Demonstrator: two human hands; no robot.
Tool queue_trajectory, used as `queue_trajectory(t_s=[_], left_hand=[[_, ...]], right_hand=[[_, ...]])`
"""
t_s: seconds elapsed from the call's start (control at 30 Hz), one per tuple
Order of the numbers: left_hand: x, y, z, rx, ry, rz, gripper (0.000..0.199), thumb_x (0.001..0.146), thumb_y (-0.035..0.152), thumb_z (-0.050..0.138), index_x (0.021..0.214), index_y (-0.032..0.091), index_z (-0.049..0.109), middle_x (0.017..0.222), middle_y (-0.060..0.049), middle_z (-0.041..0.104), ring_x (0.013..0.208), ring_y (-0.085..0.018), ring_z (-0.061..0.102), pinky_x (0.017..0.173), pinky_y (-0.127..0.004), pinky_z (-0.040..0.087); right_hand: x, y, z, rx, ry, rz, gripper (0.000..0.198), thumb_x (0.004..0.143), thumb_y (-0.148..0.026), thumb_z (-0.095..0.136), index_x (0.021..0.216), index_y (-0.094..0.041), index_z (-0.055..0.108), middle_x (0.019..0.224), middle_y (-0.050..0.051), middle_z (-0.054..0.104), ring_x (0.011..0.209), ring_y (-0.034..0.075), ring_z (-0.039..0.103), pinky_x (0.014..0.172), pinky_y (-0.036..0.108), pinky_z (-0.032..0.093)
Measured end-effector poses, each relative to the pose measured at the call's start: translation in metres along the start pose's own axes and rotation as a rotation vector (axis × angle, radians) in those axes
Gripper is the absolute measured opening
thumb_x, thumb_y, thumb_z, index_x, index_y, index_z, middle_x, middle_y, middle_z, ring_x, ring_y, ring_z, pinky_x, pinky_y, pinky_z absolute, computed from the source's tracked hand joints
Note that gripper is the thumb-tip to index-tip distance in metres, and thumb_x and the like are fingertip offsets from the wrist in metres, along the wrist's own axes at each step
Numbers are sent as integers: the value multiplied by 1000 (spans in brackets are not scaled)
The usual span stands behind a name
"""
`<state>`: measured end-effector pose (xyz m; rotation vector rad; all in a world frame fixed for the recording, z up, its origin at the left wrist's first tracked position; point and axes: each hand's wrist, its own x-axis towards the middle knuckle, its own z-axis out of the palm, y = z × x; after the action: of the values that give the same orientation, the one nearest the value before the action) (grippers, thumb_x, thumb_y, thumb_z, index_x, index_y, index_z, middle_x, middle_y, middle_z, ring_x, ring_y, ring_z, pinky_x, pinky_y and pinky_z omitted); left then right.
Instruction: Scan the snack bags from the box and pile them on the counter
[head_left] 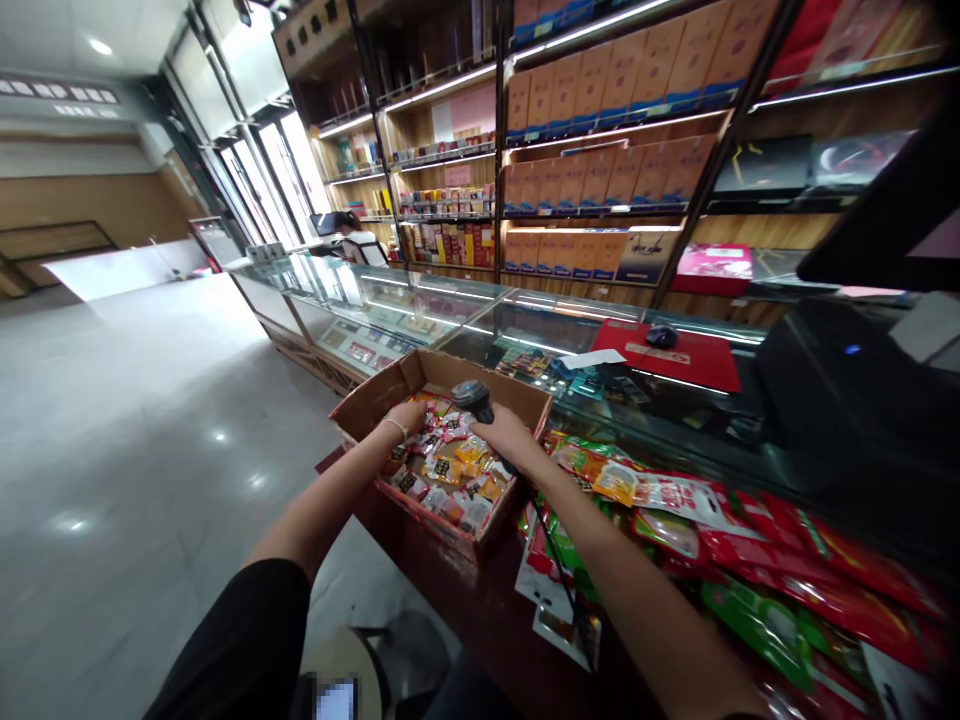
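Note:
An open cardboard box [442, 535] holds many small snack packets [444, 468] in orange, white and pink wrappers. Inside its far left part is my left hand [407, 415], with a thin band at the wrist. Its fingers are bent down among the packets, and whatever they grip is hidden. My right hand [506, 437] is wrapped around the handle of a barcode scanner [471, 396]. The scanner's dark head points left over the box, and its black cable [555, 550] hangs down beside my right forearm.
Red and green snack bags [757, 560] are piled right of the box. Behind it runs a glass display counter [420, 290] with a red mat [667, 355] and a computer mouse [661, 336]. A dark monitor [885, 190] stands right. A person [364, 240] sits farther back.

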<state>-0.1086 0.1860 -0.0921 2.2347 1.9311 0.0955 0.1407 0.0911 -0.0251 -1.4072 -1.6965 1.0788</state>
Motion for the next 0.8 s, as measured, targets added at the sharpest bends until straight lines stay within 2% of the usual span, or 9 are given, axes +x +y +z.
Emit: queue_trajectory(t_s=[0.1, 0.3, 0.37, 0.5, 0.57, 0.67, 0.8], left_hand=[[-3, 6, -5, -15, 50, -21, 3, 76, 16, 61, 76, 16, 63, 88, -16, 70, 98, -30, 66, 88, -38, 47], [-18, 16, -37, -114, 254, -62, 14, 86, 25, 50, 88, 16, 61, 95, -15, 69, 95, -26, 66, 84, -34, 49], [-29, 20, -46, -292, 291, -94, 13, 85, 26, 50, 86, 16, 59, 89, -11, 69, 86, -22, 67, 78, -32, 52], [-56, 36, -46, -1068, 224, -136, 15, 81, 29, 59, 80, 16, 52, 71, -1, 61, 62, -13, 63, 65, -30, 57], [-66, 46, -41, -1303, 198, -151, 20, 79, 31, 64, 81, 16, 51, 67, 2, 56, 54, -9, 58, 63, -30, 58], [-72, 53, -35, -1401, 222, -188, 23, 78, 31, 67, 83, 16, 50, 63, 5, 51, 50, -6, 54, 62, -28, 59], [-70, 49, -34, -1397, 303, -228, 19, 83, 30, 62, 85, 16, 49, 61, 6, 47, 51, -5, 52, 63, -28, 59]], right_hand=[[0, -2, 0, -68, 36, -14, 10, 75, -28, 60, 78, -20, 55, 49, -2, 56, 40, 15, 53, 42, 24, 37], [-7, -6, -4, -142, 143, -68, 10, 71, -26, 61, 77, -19, 57, 67, 4, 64, 63, 19, 60, 56, 25, 41], [-8, -5, -5, -133, 174, -85, 17, 72, -28, 62, 86, -19, 59, 75, 4, 66, 69, 20, 62, 60, 26, 43], [-8, 0, -4, -52, 222, -94, 37, 71, -33, 66, 105, -21, 56, 82, 4, 67, 70, 20, 63, 63, 28, 46], [-9, 2, -4, -21, 222, -108, 39, 70, -34, 68, 105, -21, 56, 87, 5, 68, 73, 20, 64, 66, 29, 48], [-13, 0, -7, 20, 203, -135, 38, 71, -36, 69, 103, -21, 55, 90, 4, 68, 72, 18, 64, 67, 29, 48], [-21, -5, -9, 88, 78, -128, 38, 74, -39, 66, 104, -21, 53, 71, -2, 64, 47, 12, 55, 50, 25, 45]])
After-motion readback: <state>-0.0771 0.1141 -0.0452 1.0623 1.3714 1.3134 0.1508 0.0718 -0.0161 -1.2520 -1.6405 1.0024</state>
